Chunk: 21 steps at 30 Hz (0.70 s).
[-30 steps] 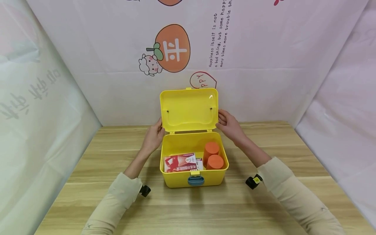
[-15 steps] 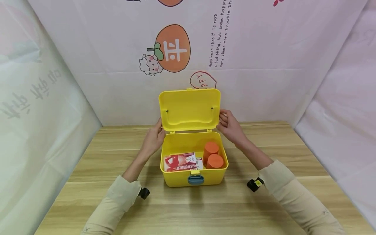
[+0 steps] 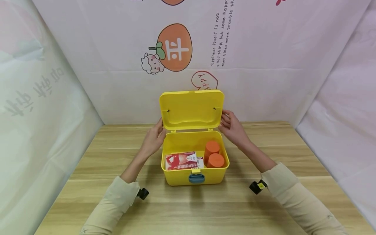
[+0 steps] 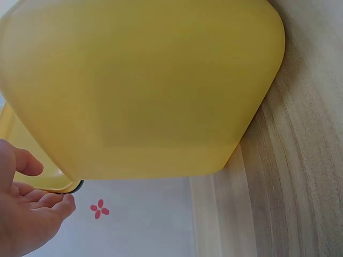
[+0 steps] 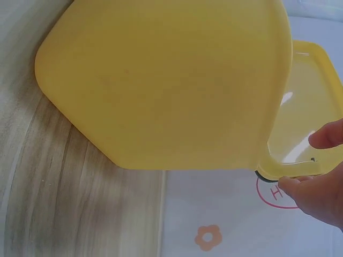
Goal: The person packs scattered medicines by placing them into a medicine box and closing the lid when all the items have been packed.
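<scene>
A yellow plastic medicine box [image 3: 176, 179] stands open on the table, its blue latch [image 3: 196, 178] facing me. Its hinged lid [image 3: 191, 109] is raised at the back. My left hand [image 3: 154, 137] holds the lid's left edge, with the fingers behind it and the thumb in front. At the opposite edge, my right hand [image 3: 234, 130] holds the lid in the same way. In each wrist view a thumb shows over the lid's inner side. Inside the box lie a red and white medicine carton [image 3: 180, 161], a smaller white carton [image 3: 200, 162] and two orange cylinders [image 3: 216, 160].
The wooden table [image 3: 188, 212] extends around the box on all sides. A white printed cloth [image 3: 258, 81] hangs close behind the lid, and more cloth hangs at the left and right. Black wrist cameras [image 3: 143, 194] sit under both sleeves.
The lid has tipped a little forward, toward me, and looks wider. Both hands have stayed at its edges and moved with it. The contents of the box lie as before.
</scene>
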Motion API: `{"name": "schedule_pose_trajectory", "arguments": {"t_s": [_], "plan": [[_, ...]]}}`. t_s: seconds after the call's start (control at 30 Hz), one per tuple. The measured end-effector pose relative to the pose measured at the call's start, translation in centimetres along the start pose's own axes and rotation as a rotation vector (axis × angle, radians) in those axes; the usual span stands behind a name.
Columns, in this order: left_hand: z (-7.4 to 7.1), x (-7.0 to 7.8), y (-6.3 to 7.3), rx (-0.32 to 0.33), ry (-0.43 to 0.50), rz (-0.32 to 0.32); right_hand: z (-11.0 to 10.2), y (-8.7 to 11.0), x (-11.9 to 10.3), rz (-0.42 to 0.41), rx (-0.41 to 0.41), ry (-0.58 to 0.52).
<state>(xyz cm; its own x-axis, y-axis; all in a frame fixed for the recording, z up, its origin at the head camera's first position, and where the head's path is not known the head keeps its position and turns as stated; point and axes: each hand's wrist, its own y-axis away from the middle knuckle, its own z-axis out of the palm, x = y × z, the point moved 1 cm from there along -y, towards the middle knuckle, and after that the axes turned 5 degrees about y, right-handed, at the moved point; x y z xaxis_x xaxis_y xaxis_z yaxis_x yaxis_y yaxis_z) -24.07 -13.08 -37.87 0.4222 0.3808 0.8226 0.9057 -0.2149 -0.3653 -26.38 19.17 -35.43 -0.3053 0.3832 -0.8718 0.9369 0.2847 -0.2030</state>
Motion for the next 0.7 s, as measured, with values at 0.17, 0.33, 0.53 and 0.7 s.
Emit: {"name": "schedule_pose_trajectory", "arguments": {"t_s": [0.17,0.33,0.53,0.7], "plan": [[-0.1,0.2,0.1,-0.009,0.019,-0.018,0.0,0.2,0.0,-0.035,0.002,0.052],[-0.1,0.4,0.3,-0.009,0.019,-0.025,0.0,0.6,-0.2,-0.053,0.007,0.072],[-0.2,0.6,0.5,-0.014,0.004,-0.032,0.0,1.0,-0.4,-0.049,0.012,0.086],[-0.3,0.8,0.9,-0.007,-0.053,0.005,-0.1,1.3,-0.3,-0.089,0.006,0.125]]}}
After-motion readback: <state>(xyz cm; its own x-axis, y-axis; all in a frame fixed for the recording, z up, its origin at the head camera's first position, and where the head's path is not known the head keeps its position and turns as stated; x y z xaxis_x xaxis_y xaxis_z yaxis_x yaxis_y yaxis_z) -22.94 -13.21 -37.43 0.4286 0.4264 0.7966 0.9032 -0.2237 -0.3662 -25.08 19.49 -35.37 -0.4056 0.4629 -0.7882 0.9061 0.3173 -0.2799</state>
